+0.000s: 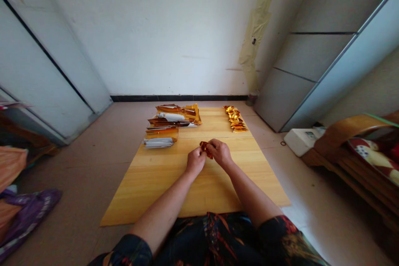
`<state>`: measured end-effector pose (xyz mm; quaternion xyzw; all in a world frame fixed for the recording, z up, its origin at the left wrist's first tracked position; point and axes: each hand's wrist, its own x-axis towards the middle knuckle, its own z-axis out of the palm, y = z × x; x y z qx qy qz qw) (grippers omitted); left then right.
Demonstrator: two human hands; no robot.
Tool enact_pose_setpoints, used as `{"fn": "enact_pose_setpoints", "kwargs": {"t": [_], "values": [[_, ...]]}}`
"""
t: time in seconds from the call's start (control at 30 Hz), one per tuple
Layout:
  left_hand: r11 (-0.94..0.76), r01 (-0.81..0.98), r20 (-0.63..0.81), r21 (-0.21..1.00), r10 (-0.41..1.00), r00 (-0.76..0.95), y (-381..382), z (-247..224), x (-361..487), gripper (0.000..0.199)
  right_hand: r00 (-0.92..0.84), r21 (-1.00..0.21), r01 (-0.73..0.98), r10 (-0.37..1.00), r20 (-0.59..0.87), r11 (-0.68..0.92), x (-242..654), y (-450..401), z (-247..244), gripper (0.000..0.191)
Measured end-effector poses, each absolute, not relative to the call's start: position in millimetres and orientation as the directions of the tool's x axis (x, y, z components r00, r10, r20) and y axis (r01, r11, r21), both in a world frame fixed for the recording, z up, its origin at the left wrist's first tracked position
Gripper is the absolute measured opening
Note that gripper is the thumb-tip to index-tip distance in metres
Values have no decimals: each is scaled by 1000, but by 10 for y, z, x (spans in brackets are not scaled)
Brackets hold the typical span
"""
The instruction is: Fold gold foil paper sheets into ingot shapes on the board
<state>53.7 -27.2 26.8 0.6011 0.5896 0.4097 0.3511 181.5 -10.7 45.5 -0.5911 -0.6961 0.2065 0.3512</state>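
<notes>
Between my two hands, over the middle of the wooden board [149, 178], is a crumpled piece of shiny orange-gold foil [205, 148]. My left hand [195, 161] is closed on its lower left side. My right hand [220, 152] pinches it from the right, and its fingers cover part of the foil. At the far left of the board lie stacks of flat gold foil sheets [162, 134] with white paper sheets [158, 143] beside them. A row of folded gold foil pieces [235, 118] lies at the far right.
Behind the board stands a white wall [174, 41] with a dark skirting strip. To the right are a grey cabinet [289, 87], a white box [301, 141] and a wooden seat [343, 149]. A purple bag [34, 212] lies on the floor at the left.
</notes>
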Motion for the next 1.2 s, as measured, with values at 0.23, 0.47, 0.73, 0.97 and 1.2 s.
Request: {"fn": "enact_pose_setpoints", "kwargs": {"t": [0.23, 0.47, 0.73, 0.97, 1.2], "values": [[14, 335, -11, 942, 1000, -9, -265, 306, 526, 17, -62, -778, 593, 975, 215, 209, 1830, -59, 378, 21], [-23, 397, 14, 917, 1000, 26, -268, 296, 531, 26, -74, -789, 568, 969, 235, 235, 1836, -63, 371, 17], [51, 340, -55, 939, 998, 3, -223, 231, 500, 24, -188, -801, 549, 969, 159, 238, 1947, -184, 399, 15], [54, 382, -94, 923, 992, 86, -208, 243, 461, 26, -111, -892, 440, 992, 56, 99, 1941, -158, 373, 20], [66, 302, -100, 951, 990, 98, -208, 242, 478, 28, -68, -905, 419, 996, 54, 78, 1925, -158, 306, 23]]}}
